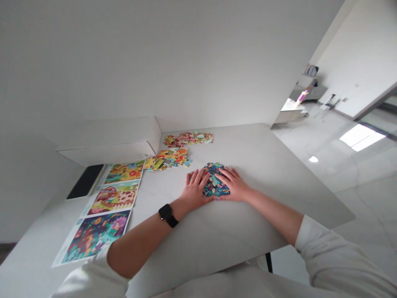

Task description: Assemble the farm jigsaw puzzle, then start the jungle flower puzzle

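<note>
Teal-and-blue cardboard puzzle pieces (218, 190) are heaped in a low pile on the white table (273, 165), right there near the middle, and both hands are planted around it! The left hand (195, 190) is held flat and open, fingers spread against the pile's left side, with nothing pinched. The right hand (232, 184) is laid just as open, its fingers reaching over the pile's right side, and no piece is gripped there either. Neither hand is clenched; the pile is merely being pressed or cupped between the palms.

These pieces are judged to be light, thin and stiff, with a fair chance of sliding over one another, so a single piece would best be pinched by its edges, not scooped from the heap.

Further off, a mixed orange-and-yellow pile (167, 162) and a red-toned pile (187, 139) are spread toward the far side. Three printed picture sheets (113, 198) are lined up along the left, beside a white box (108, 140). A black watch (166, 213) is worn on the left wrist, and white sleeves (335, 256) are seen at the near edge.
</note>
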`<state>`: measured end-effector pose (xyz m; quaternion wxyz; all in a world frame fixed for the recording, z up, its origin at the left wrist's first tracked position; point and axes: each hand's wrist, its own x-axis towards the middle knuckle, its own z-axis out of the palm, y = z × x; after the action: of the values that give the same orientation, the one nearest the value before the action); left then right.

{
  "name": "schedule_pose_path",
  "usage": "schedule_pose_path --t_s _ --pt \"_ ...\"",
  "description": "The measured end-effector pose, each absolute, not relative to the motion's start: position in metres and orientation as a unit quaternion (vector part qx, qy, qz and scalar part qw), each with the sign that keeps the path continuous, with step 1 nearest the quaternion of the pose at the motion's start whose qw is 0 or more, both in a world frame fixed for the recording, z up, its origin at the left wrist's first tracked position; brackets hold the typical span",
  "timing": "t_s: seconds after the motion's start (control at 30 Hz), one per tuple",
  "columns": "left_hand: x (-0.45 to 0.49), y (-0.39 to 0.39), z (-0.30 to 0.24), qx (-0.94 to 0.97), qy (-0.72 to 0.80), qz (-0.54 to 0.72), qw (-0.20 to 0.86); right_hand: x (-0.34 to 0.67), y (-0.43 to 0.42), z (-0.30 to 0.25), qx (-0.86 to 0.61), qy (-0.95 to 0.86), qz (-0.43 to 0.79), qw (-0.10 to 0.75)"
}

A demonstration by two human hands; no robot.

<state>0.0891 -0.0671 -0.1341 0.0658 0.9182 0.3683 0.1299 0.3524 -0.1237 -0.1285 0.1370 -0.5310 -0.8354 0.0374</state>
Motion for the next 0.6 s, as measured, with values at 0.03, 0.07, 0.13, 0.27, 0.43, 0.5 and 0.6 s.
schedule_pose_path --t_s 0.03,0.07,0.13,0.27,0.43,0.5,0.6 --pt "0.095 -0.058 -0.134 0.92 0.364 0.13 0.068 0.358 -0.115 -0.128 -0.533 -0.834 0.04 0.136" --pt "0.102 -0.049 -0.133 0.921 0.361 0.13 0.071 0.365 -0.107 -0.128 -0.534 -0.834 0.043 0.134" --pt "0.115 -0.031 -0.131 0.922 0.356 0.132 0.078 0.377 -0.089 -0.127 -0.537 -0.832 0.045 0.134" --pt "0.137 0.002 -0.128 0.923 0.35 0.13 0.089 0.399 -0.055 -0.129 -0.54 -0.829 0.047 0.136" --pt "0.15 0.041 -0.128 0.926 0.34 0.132 0.096 0.418 -0.018 -0.134 -0.522 -0.838 0.045 0.153" --pt "0.15 0.054 -0.129 0.926 0.336 0.141 0.098 0.422 -0.005 -0.136 -0.506 -0.846 0.044 0.163" --pt "0.148 0.066 -0.131 0.922 0.337 0.164 0.094 0.426 0.012 -0.14 -0.48 -0.857 0.045 0.18"
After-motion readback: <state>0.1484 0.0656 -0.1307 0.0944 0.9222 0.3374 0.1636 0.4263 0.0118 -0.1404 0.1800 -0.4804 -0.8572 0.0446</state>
